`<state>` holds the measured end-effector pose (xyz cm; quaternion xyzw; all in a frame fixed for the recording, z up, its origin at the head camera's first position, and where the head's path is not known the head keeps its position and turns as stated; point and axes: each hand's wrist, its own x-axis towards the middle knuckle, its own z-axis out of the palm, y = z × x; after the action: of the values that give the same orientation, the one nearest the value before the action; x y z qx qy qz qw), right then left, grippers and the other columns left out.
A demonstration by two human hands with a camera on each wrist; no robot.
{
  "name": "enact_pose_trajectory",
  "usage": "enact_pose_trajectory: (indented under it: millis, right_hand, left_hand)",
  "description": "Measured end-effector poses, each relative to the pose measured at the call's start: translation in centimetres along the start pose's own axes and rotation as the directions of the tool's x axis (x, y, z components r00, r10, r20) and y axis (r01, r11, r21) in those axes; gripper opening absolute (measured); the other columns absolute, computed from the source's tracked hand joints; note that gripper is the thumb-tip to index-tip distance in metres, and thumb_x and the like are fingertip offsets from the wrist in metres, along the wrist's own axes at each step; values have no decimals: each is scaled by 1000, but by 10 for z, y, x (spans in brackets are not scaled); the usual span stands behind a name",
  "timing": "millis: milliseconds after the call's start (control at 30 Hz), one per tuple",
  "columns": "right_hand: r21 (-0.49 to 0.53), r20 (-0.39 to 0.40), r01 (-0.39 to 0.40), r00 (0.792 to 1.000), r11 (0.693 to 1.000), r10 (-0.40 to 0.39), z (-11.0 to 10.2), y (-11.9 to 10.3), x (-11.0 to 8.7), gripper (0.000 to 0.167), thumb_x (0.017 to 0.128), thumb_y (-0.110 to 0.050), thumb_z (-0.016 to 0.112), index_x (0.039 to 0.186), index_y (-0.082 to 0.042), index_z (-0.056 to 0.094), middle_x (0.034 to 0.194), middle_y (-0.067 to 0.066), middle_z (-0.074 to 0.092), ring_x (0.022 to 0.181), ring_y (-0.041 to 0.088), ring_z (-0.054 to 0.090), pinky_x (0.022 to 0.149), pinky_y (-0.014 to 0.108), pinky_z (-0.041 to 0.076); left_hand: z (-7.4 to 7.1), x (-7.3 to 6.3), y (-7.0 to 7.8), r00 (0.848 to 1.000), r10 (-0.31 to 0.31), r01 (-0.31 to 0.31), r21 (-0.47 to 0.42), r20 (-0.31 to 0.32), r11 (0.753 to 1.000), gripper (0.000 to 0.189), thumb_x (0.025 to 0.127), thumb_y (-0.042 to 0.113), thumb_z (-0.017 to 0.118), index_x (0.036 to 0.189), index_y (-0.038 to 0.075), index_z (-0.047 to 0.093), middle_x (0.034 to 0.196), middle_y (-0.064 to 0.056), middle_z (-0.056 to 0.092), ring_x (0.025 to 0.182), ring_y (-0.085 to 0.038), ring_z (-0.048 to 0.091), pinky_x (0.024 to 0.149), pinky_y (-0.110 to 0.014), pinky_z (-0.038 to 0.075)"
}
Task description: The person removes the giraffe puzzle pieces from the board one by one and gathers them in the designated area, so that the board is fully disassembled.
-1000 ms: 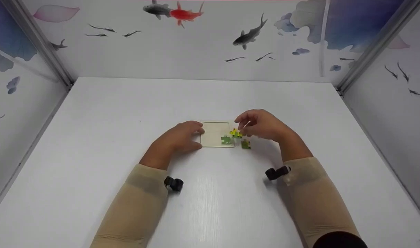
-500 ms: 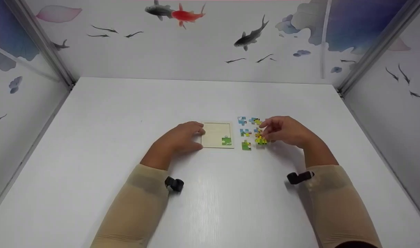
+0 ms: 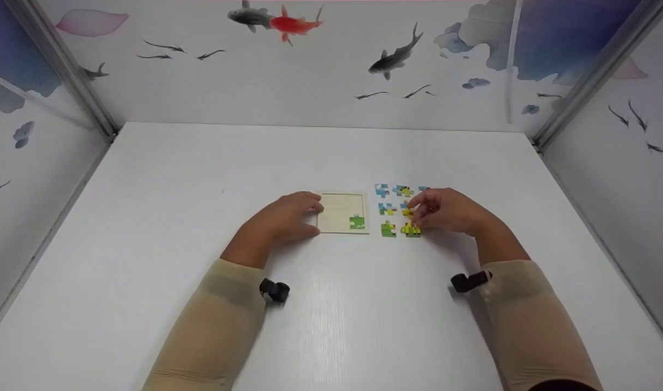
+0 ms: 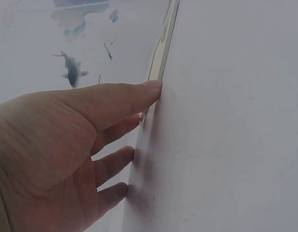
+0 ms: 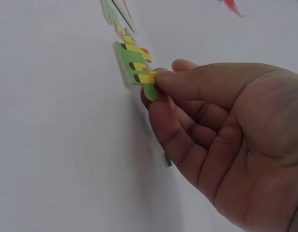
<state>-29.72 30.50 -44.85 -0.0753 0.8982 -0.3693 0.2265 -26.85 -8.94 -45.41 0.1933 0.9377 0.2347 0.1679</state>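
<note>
At the left side of a shallow wooden puzzle tray (image 3: 334, 209), my left hand (image 3: 288, 217) rests with thumb and fingertips along its edge. The left wrist view has the thumb touching the tray's side (image 4: 162, 55), the other fingers extended on the tabletop. A green puzzle piece (image 3: 357, 221) lies in the tray's near right corner. Thumb and index finger of my right hand (image 3: 445, 210) pinch a green and yellow puzzle piece (image 5: 129, 63) by one end. That piece is close over the table in the nearest row of loose pieces. The right fingers partly cover some pieces behind.
Right of the tray lie several loose pieces, among them a blue one (image 3: 382, 190), a blue and yellow one (image 3: 403, 190) and a green one (image 3: 388, 229). White walls painted with fish (image 3: 391, 62) enclose the white table (image 3: 310, 304).
My right hand has carried the green and yellow piece from beside the tray rightward, then lowered it into the near row. The left hand and tray have stayed put.
</note>
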Motion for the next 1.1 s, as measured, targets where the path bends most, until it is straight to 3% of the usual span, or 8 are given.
enact_pose_trajectory:
  millis: [567,800,1100]
  right_hand:
    - [-1,-45,-47,998,999,47,2,-8,1,38,92,-17,84,128,-21,72,114,7,72,102,24,65,82,27,59]
    - [-23,-45,19,999,1000,-20,10,-35,5,39,94,-14,82,131,-21,73,114,6,73,104,24,66,85,32,58]
    - [-79,45,109,993,991,-105,34,-84,17,40,95,-16,80,134,-22,74,115,1,75,109,22,69,92,35,57]
  left_hand:
    - [1,3,-3,1000,16,-16,-11,-16,1000,52,99,25,73,149,14,61,172,-1,42,165,-25,31,135,-45,26]
    - [0,1,-3,1000,-1,1,-27,-14,1000,52,99,24,73,149,15,61,172,0,42,165,-25,31,135,-46,26]
    - [0,3,-1,1000,13,-13,-24,-7,1000,51,100,24,73,148,14,62,171,-1,43,165,-26,31,136,-46,26]
